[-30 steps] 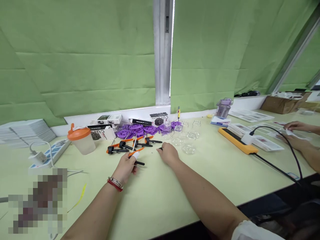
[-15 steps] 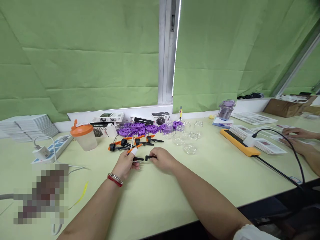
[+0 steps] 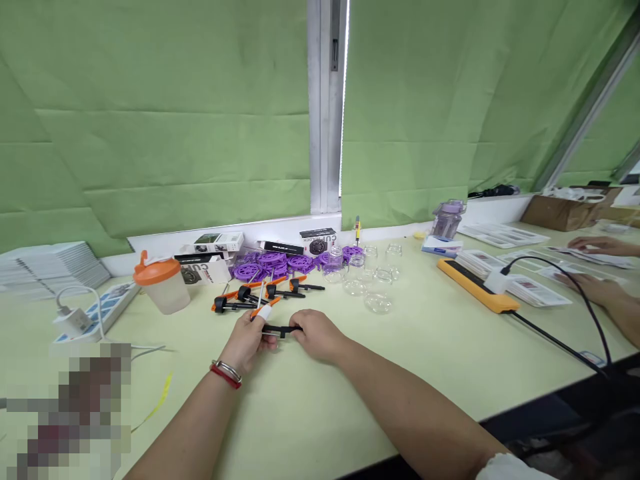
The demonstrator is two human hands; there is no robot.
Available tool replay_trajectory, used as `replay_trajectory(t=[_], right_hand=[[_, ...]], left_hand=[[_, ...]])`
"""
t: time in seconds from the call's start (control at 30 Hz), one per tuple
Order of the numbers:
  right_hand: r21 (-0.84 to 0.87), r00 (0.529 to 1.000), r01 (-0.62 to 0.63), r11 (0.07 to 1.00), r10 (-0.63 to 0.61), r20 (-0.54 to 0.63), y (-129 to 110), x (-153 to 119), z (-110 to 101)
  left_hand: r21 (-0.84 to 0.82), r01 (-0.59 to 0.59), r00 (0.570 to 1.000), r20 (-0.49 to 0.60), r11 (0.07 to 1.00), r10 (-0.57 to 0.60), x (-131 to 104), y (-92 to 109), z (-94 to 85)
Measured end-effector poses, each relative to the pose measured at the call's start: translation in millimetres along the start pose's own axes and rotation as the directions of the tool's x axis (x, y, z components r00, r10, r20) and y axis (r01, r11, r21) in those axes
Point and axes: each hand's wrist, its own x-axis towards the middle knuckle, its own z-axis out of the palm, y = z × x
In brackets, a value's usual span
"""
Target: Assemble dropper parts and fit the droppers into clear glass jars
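My left hand [image 3: 244, 345] is closed around a black rod-shaped part [image 3: 270, 329]; a white piece with an orange tip [image 3: 264, 311] sticks up from the same grip. My right hand [image 3: 317, 335] pinches a small black angled piece [image 3: 285, 331], its end against the left hand's rod. Whether the two are joined I cannot tell. Just beyond lie several black rods with round black heads and orange parts [image 3: 235, 304]. Behind them is a heap of purple plastic rings [image 3: 273, 264]. Several clear cups [image 3: 379, 301] stand to the right of the heap.
An orange-lidded shaker cup [image 3: 165, 287] and a white power strip [image 3: 103, 310] stand left. Cup holder boxes [image 3: 205, 269] line the back. On the right are an orange power strip [image 3: 475, 287] with a black cable and a co-worker's hands [image 3: 590, 287] over printed cards.
The black piece in my right hand has come left to meet the rod in my left hand; a gap showed between them before. The co-worker's hand has lifted some papers.
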Motion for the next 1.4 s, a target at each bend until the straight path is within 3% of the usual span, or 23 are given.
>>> replay_trajectory(t=[0.27, 0.73, 0.9, 1.0, 1.1, 1.17, 1.23, 1.3, 1.4], right_hand=[[0.059, 0.997, -0.06, 0.996, 0.063, -0.047, 2.4, 0.5, -0.3], [0.064, 0.997, -0.036, 0.997, 0.041, -0.072, 1.2, -0.2, 0.9], [0.278, 0.989, -0.094, 0.956, 0.122, -0.088, 4.3, -1.0, 9.6], [0.502, 0.983, -0.107, 0.859, 0.166, -0.075, 2.6, 0.0, 18.4], [0.72, 0.972, -0.131, 0.681, 0.231, -0.042, -6.8, 0.2, 22.4], [0.82, 0.963, -0.172, 0.545, 0.267, 0.025, -15.3, -1.1, 21.6], [0.88, 0.959, -0.202, 0.431, 0.267, 0.09, -22.5, -3.2, 19.3], [0.918, 0.962, -0.189, 0.349, 0.251, 0.102, -26.3, -5.1, 16.6], [0.955, 0.965, -0.162, 0.247, 0.242, 0.101, -26.3, -6.5, 12.2]], left_hand=[[-0.023, -0.049, 0.994, 0.095, 0.999, 0.051, 1.7, -2.0, -3.6], [-0.045, -0.053, 0.993, 0.108, 0.998, 0.058, -2.7, -0.9, -0.5], [-0.052, -0.241, 0.971, -0.001, 0.969, 0.241, -0.8, -1.8, 1.5], [-0.033, -0.44, 0.897, -0.051, 0.897, 0.439, -5.1, 1.0, 2.5], [0.084, -0.596, 0.802, 0.008, 0.799, 0.597, -12.7, 3.8, 3.7], [0.124, -0.638, 0.769, 0.057, 0.76, 0.636, -16.9, 4.7, 4.8], [0.146, -0.645, 0.765, 0.114, 0.751, 0.634, -19.0, 4.9, 5.7], [0.164, -0.665, 0.747, 0.176, 0.729, 0.641, -19.3, 4.5, 5.9], [0.254, -0.726, 0.686, 0.226, 0.638, 0.691, -18.0, 3.5, 4.5]])
